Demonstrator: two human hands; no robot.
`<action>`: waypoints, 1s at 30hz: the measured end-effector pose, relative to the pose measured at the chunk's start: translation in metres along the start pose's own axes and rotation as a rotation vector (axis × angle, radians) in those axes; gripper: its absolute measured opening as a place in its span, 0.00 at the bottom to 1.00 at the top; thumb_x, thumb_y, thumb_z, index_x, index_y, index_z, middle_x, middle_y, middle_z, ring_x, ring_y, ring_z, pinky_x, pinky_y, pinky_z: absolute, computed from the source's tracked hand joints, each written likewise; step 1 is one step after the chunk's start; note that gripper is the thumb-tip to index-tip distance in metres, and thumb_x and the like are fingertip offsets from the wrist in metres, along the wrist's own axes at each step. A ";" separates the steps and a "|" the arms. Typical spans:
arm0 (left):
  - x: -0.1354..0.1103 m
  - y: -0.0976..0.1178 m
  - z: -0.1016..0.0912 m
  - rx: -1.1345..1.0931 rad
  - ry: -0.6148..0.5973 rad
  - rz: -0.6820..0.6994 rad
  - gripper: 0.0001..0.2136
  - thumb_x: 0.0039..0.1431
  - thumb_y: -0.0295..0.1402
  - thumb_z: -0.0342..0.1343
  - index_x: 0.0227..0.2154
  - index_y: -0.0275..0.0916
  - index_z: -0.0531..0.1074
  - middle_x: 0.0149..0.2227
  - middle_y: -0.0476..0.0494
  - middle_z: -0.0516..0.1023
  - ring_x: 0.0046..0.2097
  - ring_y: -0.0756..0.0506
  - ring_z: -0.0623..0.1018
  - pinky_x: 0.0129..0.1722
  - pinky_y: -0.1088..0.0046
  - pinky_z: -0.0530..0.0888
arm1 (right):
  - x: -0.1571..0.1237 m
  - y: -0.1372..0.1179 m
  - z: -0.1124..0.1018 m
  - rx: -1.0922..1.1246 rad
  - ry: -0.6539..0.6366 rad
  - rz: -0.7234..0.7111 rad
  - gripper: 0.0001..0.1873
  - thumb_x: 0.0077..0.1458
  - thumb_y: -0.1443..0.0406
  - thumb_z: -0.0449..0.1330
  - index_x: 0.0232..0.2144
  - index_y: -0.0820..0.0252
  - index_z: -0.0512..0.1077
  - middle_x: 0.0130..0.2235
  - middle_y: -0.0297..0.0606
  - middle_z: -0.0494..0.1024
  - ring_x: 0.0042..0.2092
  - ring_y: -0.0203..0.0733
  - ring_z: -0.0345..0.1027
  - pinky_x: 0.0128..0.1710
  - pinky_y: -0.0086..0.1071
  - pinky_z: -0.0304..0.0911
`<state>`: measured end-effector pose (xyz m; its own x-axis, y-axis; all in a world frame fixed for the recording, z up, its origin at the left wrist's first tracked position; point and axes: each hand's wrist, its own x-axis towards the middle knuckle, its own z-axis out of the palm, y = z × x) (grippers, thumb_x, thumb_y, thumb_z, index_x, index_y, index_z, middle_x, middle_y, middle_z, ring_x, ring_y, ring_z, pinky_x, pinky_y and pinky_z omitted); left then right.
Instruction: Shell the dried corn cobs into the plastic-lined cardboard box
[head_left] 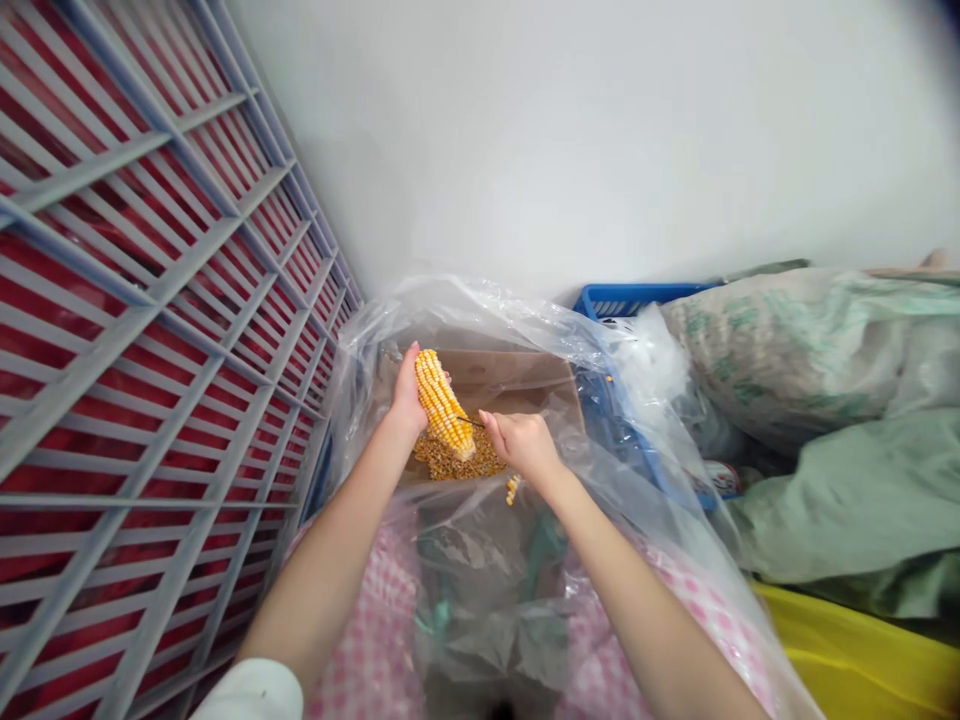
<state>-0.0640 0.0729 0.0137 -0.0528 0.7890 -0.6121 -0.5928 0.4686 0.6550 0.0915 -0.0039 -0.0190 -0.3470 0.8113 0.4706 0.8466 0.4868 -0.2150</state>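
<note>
My left hand (410, 393) is wrapped round the upper left side of a yellow corn cob (441, 400), which tilts with its pale end down to the right. In my right hand (525, 443) is a thin dark pointed tool (472, 422), its tip at the kernels near the cob's lower end. The tool's handle is hidden in the closed fingers. Below the cob, loose corn kernels (450, 466) lie piled in a cardboard box (517, 375) lined with a clear plastic bag (480, 300). A few kernels (513, 489) sit on the plastic just under my right hand.
A tall grey slatted plastic crate (161, 300) with red contents stands close on the left. On the right are a blue basket (645, 292), stuffed sacks (810, 350) and a yellow item (855, 650). A white wall (600, 130) rises behind. Pink checked cloth (367, 630) covers my legs.
</note>
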 end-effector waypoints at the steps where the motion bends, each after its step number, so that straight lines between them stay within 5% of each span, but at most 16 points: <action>1: 0.000 0.000 0.000 0.012 -0.009 -0.022 0.17 0.49 0.48 0.49 0.19 0.38 0.64 0.14 0.48 0.68 0.16 0.49 0.69 0.16 0.76 0.66 | 0.000 0.001 0.000 0.000 0.000 -0.003 0.27 0.61 0.62 0.41 0.16 0.62 0.67 0.16 0.35 0.70 0.17 0.28 0.59 0.22 0.28 0.41; 7: 0.003 0.001 -0.002 0.051 -0.134 -0.128 0.18 0.49 0.48 0.50 0.20 0.37 0.66 0.15 0.46 0.69 0.16 0.48 0.70 0.15 0.74 0.68 | 0.000 0.004 -0.004 0.025 0.026 -0.064 0.26 0.61 0.62 0.41 0.16 0.62 0.67 0.15 0.34 0.69 0.18 0.28 0.59 0.22 0.28 0.41; 17: -0.017 0.006 0.001 0.047 -0.574 -0.430 0.19 0.51 0.48 0.49 0.27 0.33 0.71 0.19 0.43 0.72 0.19 0.48 0.71 0.18 0.72 0.68 | 0.008 0.000 -0.014 0.129 0.078 -0.138 0.28 0.61 0.64 0.38 0.14 0.62 0.67 0.14 0.33 0.67 0.17 0.28 0.57 0.23 0.27 0.44; 20: -0.016 0.007 -0.001 0.009 -0.438 -0.232 0.19 0.50 0.48 0.49 0.25 0.34 0.70 0.18 0.44 0.72 0.19 0.49 0.72 0.18 0.73 0.68 | 0.009 -0.001 -0.022 0.118 0.066 -0.084 0.28 0.61 0.62 0.40 0.13 0.62 0.65 0.14 0.33 0.67 0.17 0.28 0.56 0.22 0.27 0.43; 24: -0.010 0.011 -0.001 -0.126 -0.176 0.051 0.18 0.50 0.48 0.48 0.20 0.36 0.67 0.16 0.48 0.70 0.19 0.50 0.72 0.18 0.76 0.68 | 0.007 -0.005 -0.031 0.119 0.036 0.169 0.28 0.61 0.58 0.40 0.14 0.62 0.65 0.15 0.33 0.67 0.18 0.29 0.57 0.22 0.27 0.43; 30: -0.016 0.006 0.008 -0.176 -0.096 0.153 0.17 0.48 0.49 0.50 0.21 0.37 0.66 0.16 0.50 0.70 0.19 0.52 0.71 0.20 0.78 0.68 | 0.009 -0.018 -0.033 0.071 -0.125 0.369 0.27 0.60 0.54 0.41 0.18 0.61 0.67 0.18 0.34 0.72 0.20 0.30 0.62 0.23 0.28 0.41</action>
<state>-0.0608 0.0663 0.0310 -0.0813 0.8834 -0.4615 -0.7151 0.2708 0.6445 0.0863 -0.0156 0.0174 -0.0748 0.9668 0.2442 0.8950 0.1731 -0.4112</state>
